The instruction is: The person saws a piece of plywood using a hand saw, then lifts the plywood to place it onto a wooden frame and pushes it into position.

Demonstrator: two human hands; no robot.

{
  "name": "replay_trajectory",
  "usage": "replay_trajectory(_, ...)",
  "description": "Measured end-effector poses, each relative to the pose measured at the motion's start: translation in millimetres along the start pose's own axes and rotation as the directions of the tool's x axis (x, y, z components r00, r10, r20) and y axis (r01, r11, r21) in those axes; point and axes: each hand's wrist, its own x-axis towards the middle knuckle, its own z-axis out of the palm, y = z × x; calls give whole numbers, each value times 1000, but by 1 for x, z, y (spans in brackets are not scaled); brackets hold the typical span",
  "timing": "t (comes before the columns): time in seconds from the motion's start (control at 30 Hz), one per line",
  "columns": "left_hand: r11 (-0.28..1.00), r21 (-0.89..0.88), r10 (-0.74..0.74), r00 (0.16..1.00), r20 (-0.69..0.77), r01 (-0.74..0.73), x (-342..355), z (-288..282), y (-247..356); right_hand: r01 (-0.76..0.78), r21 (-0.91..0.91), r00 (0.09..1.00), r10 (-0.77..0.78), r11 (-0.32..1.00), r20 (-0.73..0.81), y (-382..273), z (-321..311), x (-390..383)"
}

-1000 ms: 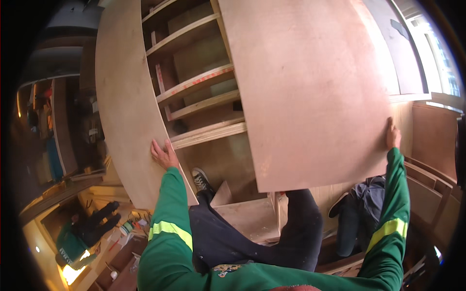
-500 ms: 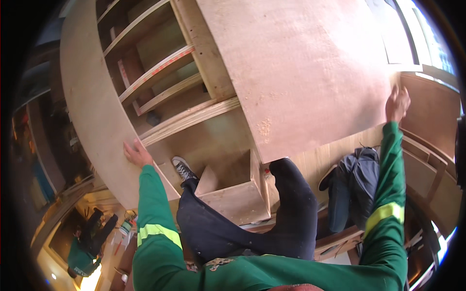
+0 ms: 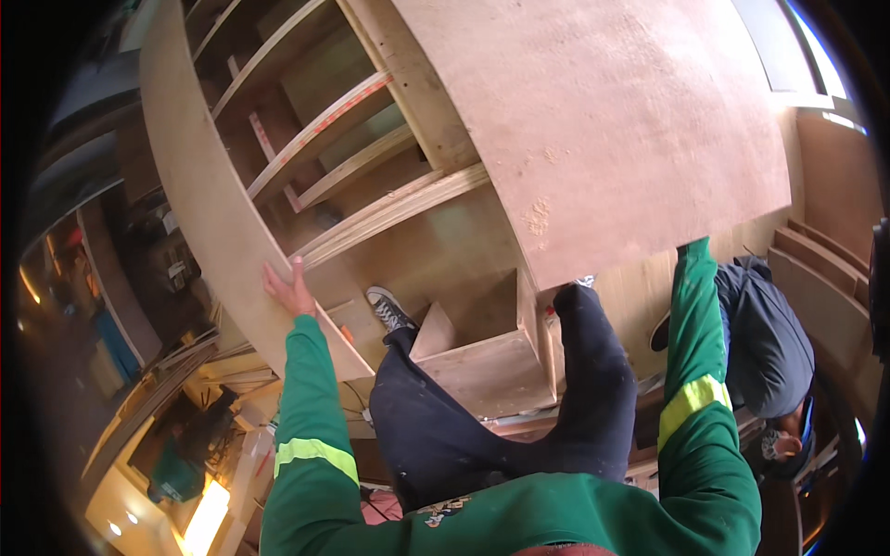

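My left hand [image 3: 290, 286] lies on the inner edge of a long, pale plywood panel [image 3: 199, 176], its fingers over the face and the thumb apart. Across from it, the edge of a wide plywood sheet [image 3: 630, 120] hides my right hand; only the green right sleeve [image 3: 693, 306] shows, running up under that edge. Whether the right hand grips the sheet is hidden. Between panel and sheet stretches a wooden frame with several crosspieces [image 3: 320, 134]. Wood shavings [image 3: 537, 217] are scattered on the sheet.
A small open wooden box [image 3: 482, 375] sits between my legs. At the right, a person in dark clothes [image 3: 765, 338] bends low beside the sheet. Another person in green [image 3: 176, 471] is at the lower left. Boards [image 3: 825, 255] stand at the far right.
My right hand has gone from the sheet's right corner to under its near edge, out of sight. The left hand stays on the panel. The person at right has shifted, and the whole view has swung.
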Motion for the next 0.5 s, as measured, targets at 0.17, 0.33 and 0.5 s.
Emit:
replay_trajectory(0.17, 994, 108, 24, 1000, -13, -23, -6, 6, -11, -32, -65, 999, 33, 997, 16, 32, -2, 9)
replay_trajectory(0.33, 995, 91, -25, 999, -23, 27, -13, 15, -2, -66, -66, 997, 68, 996, 26, 85, -1, 6)
replay_trajectory(0.5, 988, 144, -53, 998, -46, 59, -19, 28, 9, -75, -94, 997, 78, 993, 29, 109, -2, 5)
